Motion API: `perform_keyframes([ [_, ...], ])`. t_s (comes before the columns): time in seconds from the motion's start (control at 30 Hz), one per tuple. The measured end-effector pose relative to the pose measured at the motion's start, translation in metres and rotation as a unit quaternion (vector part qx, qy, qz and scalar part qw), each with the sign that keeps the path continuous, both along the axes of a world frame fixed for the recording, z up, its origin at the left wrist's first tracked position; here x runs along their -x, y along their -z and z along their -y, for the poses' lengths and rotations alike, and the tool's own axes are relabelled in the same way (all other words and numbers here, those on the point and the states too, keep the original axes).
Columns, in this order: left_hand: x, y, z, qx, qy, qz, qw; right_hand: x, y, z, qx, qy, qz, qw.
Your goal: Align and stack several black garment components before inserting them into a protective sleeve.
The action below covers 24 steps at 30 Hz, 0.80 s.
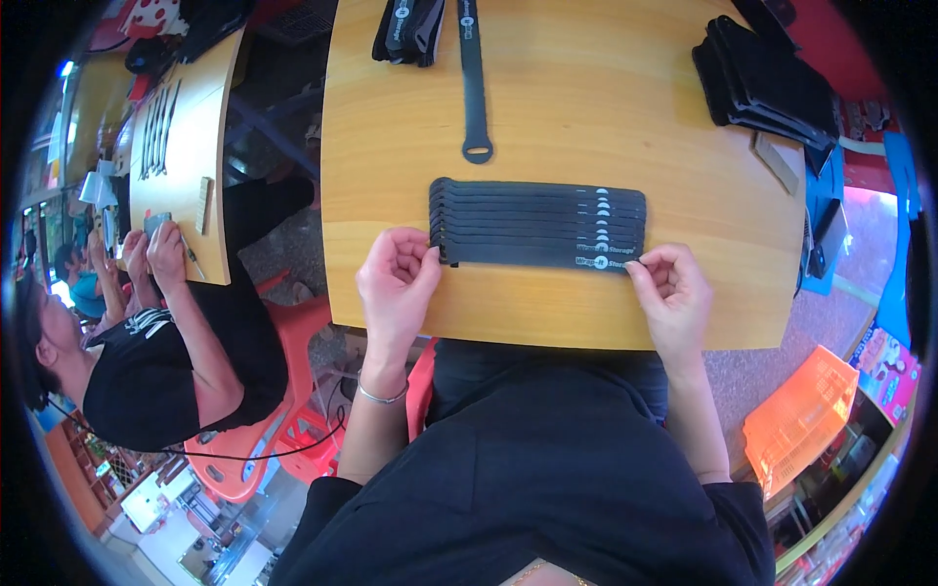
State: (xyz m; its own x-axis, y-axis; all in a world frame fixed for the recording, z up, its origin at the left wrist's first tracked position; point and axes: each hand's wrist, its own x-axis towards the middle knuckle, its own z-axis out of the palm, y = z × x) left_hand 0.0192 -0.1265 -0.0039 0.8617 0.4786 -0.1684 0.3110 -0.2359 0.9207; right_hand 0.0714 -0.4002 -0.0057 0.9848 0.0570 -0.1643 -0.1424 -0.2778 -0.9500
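Note:
Several black hook-and-loop straps [528, 210] lie overlapped in a neat stepped row across the table, pale print near their right ends. Thumb and fingers of my left hand [396, 278] pinch the left end of the nearest black strap [518, 256]. At its other end, my right hand [674, 288] is closed on the corner in the same way. Beyond the row, a single longer strap [473, 88] points away from me, its slotted loop end toward me. A folded bundle of printed straps [405, 34] sits at the far edge of view.
On the wooden table [381, 146], a stack of black folded pieces [767, 83] rests at the far right beside a flat tan strip [775, 163]. An orange crate [801, 420] stands low right. To the left, a co-worker [166, 352] sits at another table [210, 127] with straps.

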Motion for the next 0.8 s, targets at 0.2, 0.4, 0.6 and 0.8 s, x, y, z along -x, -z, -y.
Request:
perform_keyframes([
  [0.2, 0.0014, 0.0001, -0.0015, -0.001, 0.011, -0.017, 1.000, -0.0013, -0.0005, -0.0023, 0.032, 0.004, 0.008, 0.999],
  [0.4, 0.0010, 0.0009, -0.0013, 0.007, 0.008, -0.014, 1.000, -0.0027, -0.0040, -0.0047, 0.058, 0.012, 0.006, 0.998],
  [0.6, 0.0002, 0.0026, -0.0006, -0.005, -0.003, -0.003, 1.000, -0.0031, -0.0030, -0.0052, 0.063, 0.016, -0.004, 0.998],
  [0.8, -0.0004, 0.0028, -0.0006, -0.002, -0.001, 0.003, 1.000, -0.0037, -0.0026, -0.0048, 0.063, 0.011, -0.001, 0.998],
])
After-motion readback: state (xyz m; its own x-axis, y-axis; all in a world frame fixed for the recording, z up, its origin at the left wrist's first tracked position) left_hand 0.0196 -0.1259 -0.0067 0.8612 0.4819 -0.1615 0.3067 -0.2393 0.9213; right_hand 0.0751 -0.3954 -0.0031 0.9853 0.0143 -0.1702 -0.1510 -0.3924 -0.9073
